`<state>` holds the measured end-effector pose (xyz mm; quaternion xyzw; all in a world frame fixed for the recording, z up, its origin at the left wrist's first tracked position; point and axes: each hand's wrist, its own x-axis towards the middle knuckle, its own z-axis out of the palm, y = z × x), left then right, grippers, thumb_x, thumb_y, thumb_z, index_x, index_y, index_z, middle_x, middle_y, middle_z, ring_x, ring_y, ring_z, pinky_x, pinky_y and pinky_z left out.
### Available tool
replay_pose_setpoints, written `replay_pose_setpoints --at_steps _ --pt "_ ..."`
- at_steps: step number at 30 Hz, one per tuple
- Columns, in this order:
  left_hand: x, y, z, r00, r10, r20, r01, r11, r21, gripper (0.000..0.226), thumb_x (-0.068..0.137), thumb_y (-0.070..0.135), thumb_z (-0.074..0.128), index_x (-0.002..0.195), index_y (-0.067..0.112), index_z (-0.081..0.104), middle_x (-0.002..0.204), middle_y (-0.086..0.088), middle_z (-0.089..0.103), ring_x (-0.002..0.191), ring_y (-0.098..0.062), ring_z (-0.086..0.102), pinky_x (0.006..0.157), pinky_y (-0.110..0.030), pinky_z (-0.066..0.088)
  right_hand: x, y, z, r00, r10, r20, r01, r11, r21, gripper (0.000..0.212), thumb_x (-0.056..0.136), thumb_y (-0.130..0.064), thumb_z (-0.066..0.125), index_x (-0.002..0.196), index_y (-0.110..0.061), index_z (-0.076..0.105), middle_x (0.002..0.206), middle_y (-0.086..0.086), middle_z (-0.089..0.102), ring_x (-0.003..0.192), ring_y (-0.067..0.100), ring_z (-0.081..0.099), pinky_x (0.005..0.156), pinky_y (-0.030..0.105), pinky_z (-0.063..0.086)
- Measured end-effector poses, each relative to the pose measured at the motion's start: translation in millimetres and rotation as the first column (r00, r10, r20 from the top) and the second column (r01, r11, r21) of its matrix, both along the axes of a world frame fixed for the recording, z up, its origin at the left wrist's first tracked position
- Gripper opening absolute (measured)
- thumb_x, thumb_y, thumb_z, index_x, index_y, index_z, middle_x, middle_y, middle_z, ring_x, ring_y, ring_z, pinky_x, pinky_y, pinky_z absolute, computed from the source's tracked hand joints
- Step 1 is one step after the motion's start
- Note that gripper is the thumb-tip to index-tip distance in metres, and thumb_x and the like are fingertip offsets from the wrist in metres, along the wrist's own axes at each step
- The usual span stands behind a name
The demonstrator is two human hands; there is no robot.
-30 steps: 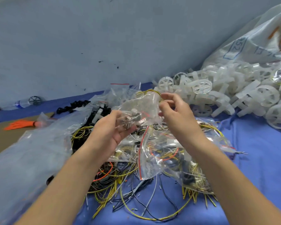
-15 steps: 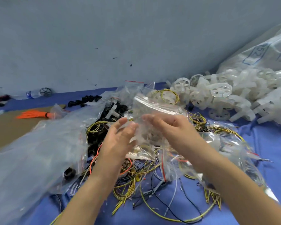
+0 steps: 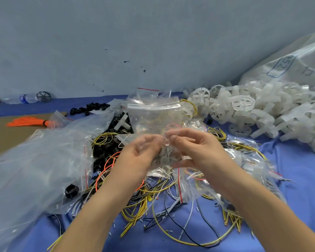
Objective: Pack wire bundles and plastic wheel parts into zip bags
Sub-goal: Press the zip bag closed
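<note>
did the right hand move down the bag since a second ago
Yes. The right hand pinched the top edge of the small zip bag before; now it grips low on it, near the left hand, with the bag's mouth standing above both.

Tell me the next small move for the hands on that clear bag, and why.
Probably slide the fingers up to the zip strip and press it shut. Both the left hand and the right hand grip the zip bag low down, small parts sit at its bottom, and its top looks unsealed.

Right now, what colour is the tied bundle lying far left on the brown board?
Bright orange bundle, clearest in the head view.
</note>
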<state>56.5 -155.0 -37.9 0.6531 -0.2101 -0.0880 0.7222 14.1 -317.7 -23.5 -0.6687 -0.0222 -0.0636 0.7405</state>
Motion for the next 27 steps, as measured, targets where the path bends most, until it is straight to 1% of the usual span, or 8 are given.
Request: replay_pose_setpoints --at_steps 7,10,14,17,19,23,25,27 --pt "-3 1 1 1.000 0.000 0.026 0.000 1.000 0.015 0.015 0.082 0.029 0.066 0.092 0.022 0.076 0.087 -0.006 0.076 0.077 -0.022 0.074 0.060 -0.027 0.058 -6 -5 -2 0.990 0.109 -0.094 -0.106 0.994 0.033 0.023 0.085 -0.021 0.073 0.108 -0.016 0.070 0.101 0.015 0.072 0.090 0.022 0.072 0.066 0.033 0.060" --pt "-3 -1 0 0.998 -0.051 0.021 0.050 0.998 0.024 0.016 0.085 0.022 0.064 0.096 0.019 0.076 0.095 -0.011 0.075 0.085 -0.026 0.074 0.067 -0.028 0.059 -7 -9 -2 0.995 0.063 -0.071 -0.060 0.997 0.050 0.010 0.089 -0.010 0.067 0.094 -0.015 0.074 0.089 0.014 0.072 0.079 0.023 0.071 0.066 0.030 0.059" --pt "-2 4 4 0.992 -0.102 -0.069 0.098 0.994 -0.048 0.015 0.087 0.012 0.063 0.083 0.017 0.077 0.090 -0.010 0.075 0.077 -0.025 0.073 0.061 -0.023 0.058 -12 -16 3 0.993 0.118 -0.030 -0.116 0.992 0.054 0.024 0.087 0.007 0.062 0.081 -0.013 0.074 0.081 0.010 0.070 0.067 0.019 0.067 0.058 0.023 0.055" --pt "-1 5 5 0.993 -0.076 -0.091 0.072 0.996 -0.050 0.048 0.096 -0.005 0.046 0.062 0.019 0.070 0.078 -0.006 0.070 0.071 -0.019 0.068 0.059 -0.027 0.059 -14 -17 5 0.986 0.166 -0.018 -0.165 0.985 0.049 0.038 0.085 0.015 0.058 0.069 -0.017 0.071 0.076 0.008 0.067 0.059 0.016 0.060 0.049 0.020 0.047" --pt "-1 4 5 0.996 -0.033 -0.078 0.031 0.999 -0.025 0.053 0.097 -0.006 0.042 0.058 0.020 0.067 0.074 -0.003 0.066 0.070 -0.018 0.063 0.062 -0.027 0.057 -13 -17 3 0.989 0.147 -0.014 -0.147 0.989 0.016 0.051 0.086 0.020 0.047 0.063 -0.020 0.070 0.068 0.003 0.067 0.053 0.019 0.056 0.046 0.022 0.042" --pt "-2 10 10 0.969 -0.151 -0.195 0.131 0.985 -0.112 0.038 0.095 0.005 0.041 0.075 0.019 0.071 0.086 -0.007 0.071 0.071 -0.023 0.066 0.053 -0.031 0.056 -13 -16 1 0.993 0.062 0.100 -0.049 0.991 -0.125 0.050 0.079 0.020 0.049 0.057 -0.022 0.067 0.061 -0.007 0.063 0.058 0.019 0.049 0.054 0.022 0.039" --pt "-4 11 13 0.933 -0.281 -0.226 0.245 0.954 -0.174 0.021 0.090 0.022 0.053 0.097 0.015 0.071 0.106 -0.013 0.072 0.087 -0.032 0.070 0.064 -0.038 0.060 -12 -16 0 0.987 0.004 0.161 0.029 0.979 -0.203 0.051 0.075 0.023 0.048 0.057 -0.021 0.066 0.061 -0.006 0.062 0.060 0.020 0.048 0.061 0.024 0.041" --pt "-5 11 10 0.957 -0.240 -0.161 0.234 0.971 -0.059 0.028 0.086 0.032 0.066 0.110 0.019 0.069 0.107 -0.010 0.072 0.093 -0.034 0.068 0.072 -0.041 0.060 -11 -15 -2 0.981 -0.028 0.194 0.078 0.964 -0.255 0.056 0.073 0.026 0.042 0.058 -0.022 0.066 0.063 -0.004 0.062 0.060 0.028 0.047 0.062 0.030 0.037"
